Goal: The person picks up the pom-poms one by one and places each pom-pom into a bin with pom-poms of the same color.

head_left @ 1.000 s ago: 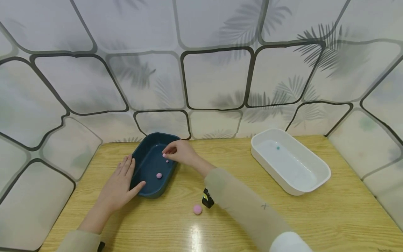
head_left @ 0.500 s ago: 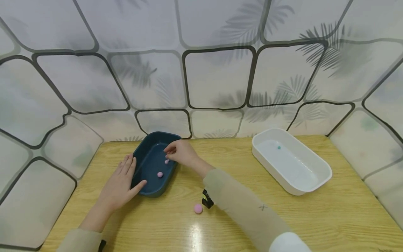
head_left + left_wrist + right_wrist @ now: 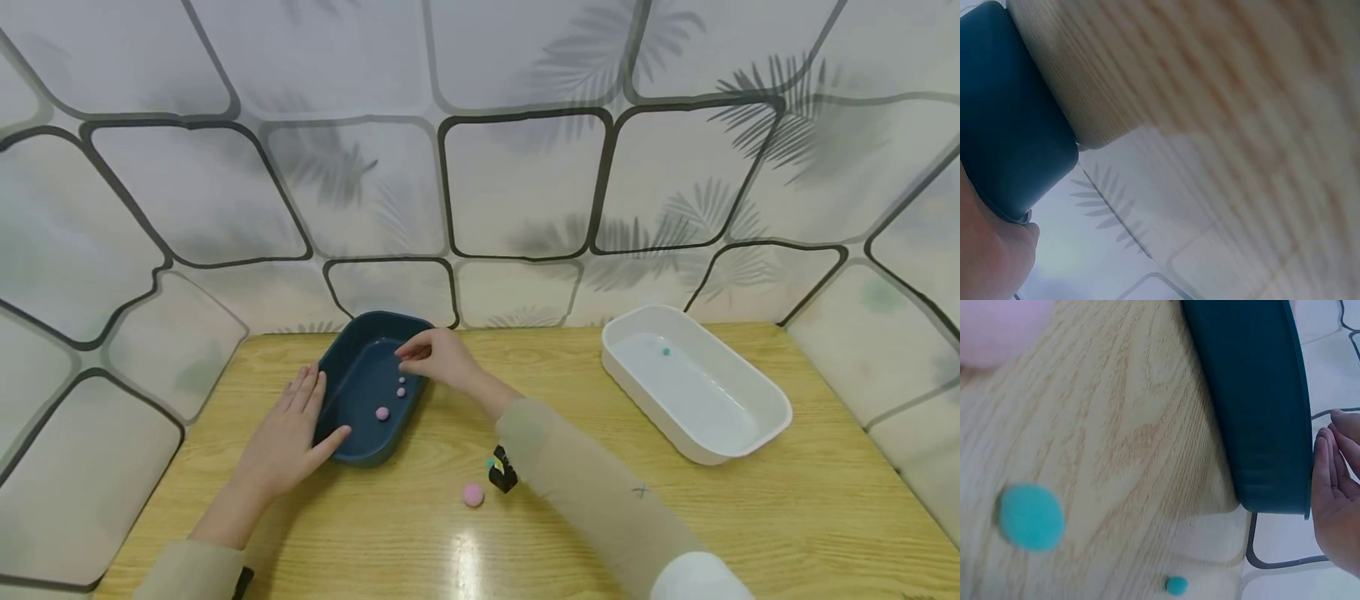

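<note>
Pale wall covering [image 3: 517, 192], outlined stones and feathery leaves, rises behind you, with a yellow wood-grain tabletop [image 3: 360, 533] carrying the action. And your right hand [image 3: 444, 360] hangs over the dark-blue rounded rectangular tub [image 3: 352, 392], fingertips narrow, slightly parted, nothing visible between them! Your left hand [image 3: 279, 442] lies straight-fingered against the tub's left wall, apparently steadying it; let it press only lightly. You seem to be placing pinks, so release low, close to the floor, or they may roll (round things love a corner). Lift clear of the rim before reaching elsewhere. Count time: three small round pink balls [image 3: 382, 413] inside the blue tub, one larger-looking pink ball [image 3: 472, 495] on the wood; two round teal balls [image 3: 1032, 517] on the wood too, one tiny teal ball [image 3: 666, 352] in the white rounded rectangular tub [image 3: 690, 392].
</note>
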### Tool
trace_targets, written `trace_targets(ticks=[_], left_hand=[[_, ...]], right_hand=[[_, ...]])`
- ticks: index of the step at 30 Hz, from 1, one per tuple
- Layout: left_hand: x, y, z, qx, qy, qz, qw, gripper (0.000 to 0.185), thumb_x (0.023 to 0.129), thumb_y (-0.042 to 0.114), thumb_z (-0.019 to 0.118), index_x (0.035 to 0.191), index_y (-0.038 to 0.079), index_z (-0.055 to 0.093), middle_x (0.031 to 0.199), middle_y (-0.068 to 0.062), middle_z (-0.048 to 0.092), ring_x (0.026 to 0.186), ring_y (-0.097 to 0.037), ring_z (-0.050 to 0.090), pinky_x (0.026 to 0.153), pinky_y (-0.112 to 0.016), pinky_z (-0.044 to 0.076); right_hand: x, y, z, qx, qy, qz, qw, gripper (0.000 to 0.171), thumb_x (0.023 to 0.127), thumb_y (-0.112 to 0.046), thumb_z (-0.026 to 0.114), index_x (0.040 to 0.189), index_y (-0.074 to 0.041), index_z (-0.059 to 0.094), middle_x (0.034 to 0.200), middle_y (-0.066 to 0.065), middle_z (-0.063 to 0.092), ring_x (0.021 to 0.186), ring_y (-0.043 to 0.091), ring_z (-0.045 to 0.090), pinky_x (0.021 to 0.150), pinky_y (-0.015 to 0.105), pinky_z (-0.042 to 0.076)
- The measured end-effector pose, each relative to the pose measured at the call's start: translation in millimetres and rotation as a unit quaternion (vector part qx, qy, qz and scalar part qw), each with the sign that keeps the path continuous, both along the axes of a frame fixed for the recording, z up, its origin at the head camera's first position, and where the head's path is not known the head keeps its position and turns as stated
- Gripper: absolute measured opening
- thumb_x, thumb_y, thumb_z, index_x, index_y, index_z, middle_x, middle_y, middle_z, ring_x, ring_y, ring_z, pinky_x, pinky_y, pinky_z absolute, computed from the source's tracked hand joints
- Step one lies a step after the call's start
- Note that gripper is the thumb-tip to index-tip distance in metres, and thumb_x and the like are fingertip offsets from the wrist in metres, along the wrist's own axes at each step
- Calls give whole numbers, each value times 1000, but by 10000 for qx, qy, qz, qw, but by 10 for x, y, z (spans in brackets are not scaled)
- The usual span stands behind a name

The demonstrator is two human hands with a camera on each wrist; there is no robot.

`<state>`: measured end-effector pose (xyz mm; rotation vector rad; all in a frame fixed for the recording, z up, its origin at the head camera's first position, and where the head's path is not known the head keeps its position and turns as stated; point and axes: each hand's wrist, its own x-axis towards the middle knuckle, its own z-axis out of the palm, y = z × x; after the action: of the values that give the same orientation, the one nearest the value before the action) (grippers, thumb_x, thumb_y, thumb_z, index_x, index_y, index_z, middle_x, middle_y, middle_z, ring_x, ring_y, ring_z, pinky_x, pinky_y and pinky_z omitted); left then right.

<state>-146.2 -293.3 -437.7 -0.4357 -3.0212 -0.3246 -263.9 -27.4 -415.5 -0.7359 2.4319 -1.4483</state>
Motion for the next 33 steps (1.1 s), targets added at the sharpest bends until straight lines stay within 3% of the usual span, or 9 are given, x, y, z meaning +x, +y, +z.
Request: trace_targets(ticks=[9, 24, 33], left_hand=[[4, -3, 3, -19, 59, -23, 10000, 96, 104, 50, 63, 163, -14, 23, 173, -35, 17, 161, -53, 19, 131, -64, 23], [-7, -8, 13, 8, -19, -55, 10000, 97, 105, 53, 60, 164, -13, 20, 173, -34, 14, 162, -51, 16, 134, -61, 19], [-8, 0, 19, -2, -7, -39, 10000, 96, 104, 51, 62, 163, -13, 21, 173, -34, 15, 161, -52, 17, 132, -63, 21]], right_hand=[[66, 142, 34, 30, -66, 84, 9999, 20, 98, -10, 78, 116, -2, 81, 114, 13, 80, 99, 24, 76, 79, 20, 61], [248, 357, 119, -83, -6, 367, 9993, 20, 97, -6, 77, 114, 2, 80, 112, 15, 81, 99, 24, 78, 83, 20, 62], [386, 553, 123, -72, -29, 565, 9984, 15, 96, -7, 78, 110, -1, 82, 107, 15, 81, 88, 9, 74, 80, 18, 62]])
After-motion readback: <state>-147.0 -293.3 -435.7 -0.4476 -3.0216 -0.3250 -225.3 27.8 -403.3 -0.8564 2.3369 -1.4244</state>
